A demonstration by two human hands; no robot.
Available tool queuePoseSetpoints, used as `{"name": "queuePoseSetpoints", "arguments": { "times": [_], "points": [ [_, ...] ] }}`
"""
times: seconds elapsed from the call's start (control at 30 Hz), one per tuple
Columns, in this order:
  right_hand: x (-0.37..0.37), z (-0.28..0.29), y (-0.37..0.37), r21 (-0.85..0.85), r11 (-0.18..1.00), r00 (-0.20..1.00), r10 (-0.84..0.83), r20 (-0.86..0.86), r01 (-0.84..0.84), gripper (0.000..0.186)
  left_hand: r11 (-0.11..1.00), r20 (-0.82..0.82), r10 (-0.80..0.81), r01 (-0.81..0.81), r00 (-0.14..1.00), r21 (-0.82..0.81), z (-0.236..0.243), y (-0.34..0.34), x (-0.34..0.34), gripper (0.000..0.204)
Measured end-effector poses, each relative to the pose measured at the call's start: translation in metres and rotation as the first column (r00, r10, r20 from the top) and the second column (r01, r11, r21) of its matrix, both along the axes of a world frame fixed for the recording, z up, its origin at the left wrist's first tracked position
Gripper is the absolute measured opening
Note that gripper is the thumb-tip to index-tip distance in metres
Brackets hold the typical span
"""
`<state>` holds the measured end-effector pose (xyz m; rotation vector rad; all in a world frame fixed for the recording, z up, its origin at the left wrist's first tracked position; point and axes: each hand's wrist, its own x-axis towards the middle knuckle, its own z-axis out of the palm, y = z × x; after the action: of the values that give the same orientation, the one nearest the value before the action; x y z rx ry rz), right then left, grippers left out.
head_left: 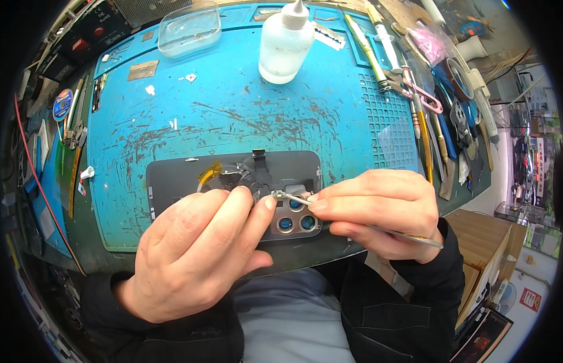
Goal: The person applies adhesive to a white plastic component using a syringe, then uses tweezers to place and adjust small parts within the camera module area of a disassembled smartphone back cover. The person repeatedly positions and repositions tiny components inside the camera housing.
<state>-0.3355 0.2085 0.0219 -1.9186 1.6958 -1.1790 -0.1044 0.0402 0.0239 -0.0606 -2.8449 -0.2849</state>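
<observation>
A dark phone back housing (178, 178) lies inside-up on the blue work mat (233, 115), with a silver camera frame and blue lenses (296, 222) at its right end. My left hand (197, 251) rests on the housing, its thumb and forefinger pinching down beside the camera frame. My right hand (378, 209) grips metal tweezers (293, 198), whose tips meet a small part right at my left fingertips. A yellowish flex strip (209, 172) curls on the housing above my left hand.
A white squeeze bottle (286, 42) and a clear plastic dish (189, 27) stand at the mat's far edge. Screwdrivers, pink scissors (423, 94) and other tools lie along the right side. More tools sit at the left. A wooden box (475, 233) is at the right.
</observation>
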Motion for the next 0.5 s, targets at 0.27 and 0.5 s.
{"name": "queuePoseSetpoints", "arguments": {
  "times": [0.27,0.5],
  "points": [
    [-0.0012,0.0007,-0.0005,0.007,1.0,1.0,0.016,0.002,-0.016,0.023,1.0,-0.041,0.0,-0.001,0.999,-0.006,-0.0011,-0.001,-0.0018,0.047],
    [-0.002,0.0005,-0.0011,-0.005,0.999,0.999,0.036,0.003,-0.036,0.023,1.0,-0.019,-0.001,0.001,1.0,0.0,-0.0008,-0.0001,-0.0004,0.05]
  ]
}}
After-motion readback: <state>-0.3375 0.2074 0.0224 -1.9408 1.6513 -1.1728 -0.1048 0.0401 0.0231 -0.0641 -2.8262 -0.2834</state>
